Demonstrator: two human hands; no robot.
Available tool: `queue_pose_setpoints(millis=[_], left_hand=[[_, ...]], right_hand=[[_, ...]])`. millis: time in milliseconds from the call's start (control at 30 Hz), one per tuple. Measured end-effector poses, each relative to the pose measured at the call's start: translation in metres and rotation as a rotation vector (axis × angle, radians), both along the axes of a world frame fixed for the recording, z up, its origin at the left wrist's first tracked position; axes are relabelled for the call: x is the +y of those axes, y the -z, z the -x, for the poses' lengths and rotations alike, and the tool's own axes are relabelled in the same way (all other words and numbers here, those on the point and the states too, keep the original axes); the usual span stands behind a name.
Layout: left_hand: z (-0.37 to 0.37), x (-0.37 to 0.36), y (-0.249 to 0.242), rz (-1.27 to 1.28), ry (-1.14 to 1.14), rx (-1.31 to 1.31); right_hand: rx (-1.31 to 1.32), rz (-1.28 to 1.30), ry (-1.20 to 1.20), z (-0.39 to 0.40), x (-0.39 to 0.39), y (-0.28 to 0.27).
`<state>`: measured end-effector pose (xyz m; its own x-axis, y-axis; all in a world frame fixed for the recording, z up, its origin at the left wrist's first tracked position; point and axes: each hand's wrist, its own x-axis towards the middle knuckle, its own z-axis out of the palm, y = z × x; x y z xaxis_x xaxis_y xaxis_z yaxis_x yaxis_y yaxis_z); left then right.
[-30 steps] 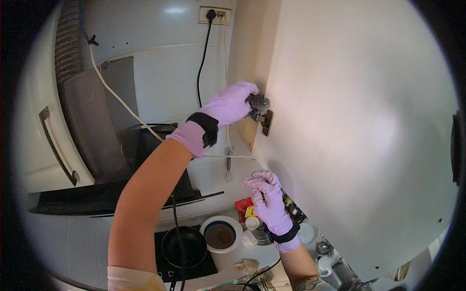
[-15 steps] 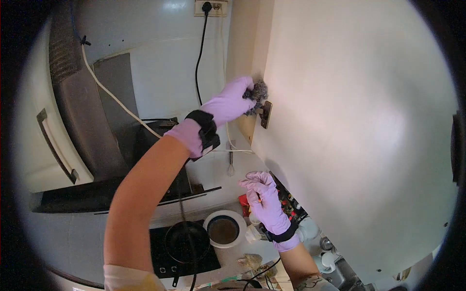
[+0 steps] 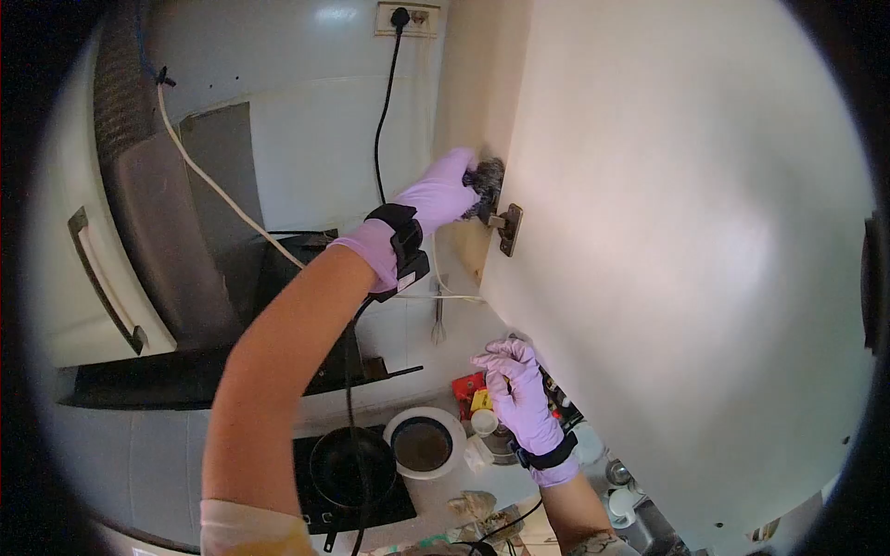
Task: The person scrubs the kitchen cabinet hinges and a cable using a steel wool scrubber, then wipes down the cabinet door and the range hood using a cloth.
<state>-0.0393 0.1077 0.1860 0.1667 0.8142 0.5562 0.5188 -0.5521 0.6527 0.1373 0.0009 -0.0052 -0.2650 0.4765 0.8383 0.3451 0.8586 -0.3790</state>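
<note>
I see lilac gloves (image 3: 434, 196) with black straps (image 3: 553, 453) mid-frame, a dark grey scourer (image 3: 487, 178) above centre, a cream door (image 3: 686, 232) at right and a black pan (image 3: 336, 466) lower left.

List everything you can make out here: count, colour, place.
Scourer: 1, dark grey, beside the hinge
Hinge: 1, dark, on the right cabinet door
Right cabinet door: 1, cream, right side
Left cabinet front: 1, cream, far left
Range hood: 1, dark, left
Plug: 1, black, top
Whisk: 1, grey, near centre
Pan: 1, black, on black hob
Bowl: 1, white, beside pan
Mug: 1, white, lower right
Other counter items: count unclear
Left hand: 1, lilac glove, gripping scourer
Right hand: 1, lilac glove, below hinge
</note>
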Motion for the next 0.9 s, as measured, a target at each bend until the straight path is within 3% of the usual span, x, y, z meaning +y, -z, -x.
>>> queue_pose_setpoints(millis=[33, 233, 467, 567, 667, 900], left_hand=[[-0.001, -0.008, 0.000, -0.096, 0.001, 0.107], [-0.004, -0.020, -0.011, -0.091, 0.044, 0.107], [0.000, 0.012, 0.005, -0.041, -0.052, -0.007], [-0.008, -0.006, 0.006, -0.004, 0.043, 0.047], [-0.003, 0.008, 0.006, -0.157, 0.034, 0.142], [0.011, 0.040, -0.001, 0.059, -0.146, 0.072]], right_hand=[[0.011, -0.021, -0.020, 0.001, 0.003, 0.001], [0.038, -0.011, -0.135, 0.012, 0.004, 0.007], [-0.009, 0.024, -0.062, 0.001, 0.013, 0.009], [-0.011, 0.048, -0.067, -0.001, 0.023, 0.020], [0.006, 0.036, -0.074, 0.002, 0.030, 0.015], [-0.035, 0.083, -0.122, 0.003, 0.045, 0.010]])
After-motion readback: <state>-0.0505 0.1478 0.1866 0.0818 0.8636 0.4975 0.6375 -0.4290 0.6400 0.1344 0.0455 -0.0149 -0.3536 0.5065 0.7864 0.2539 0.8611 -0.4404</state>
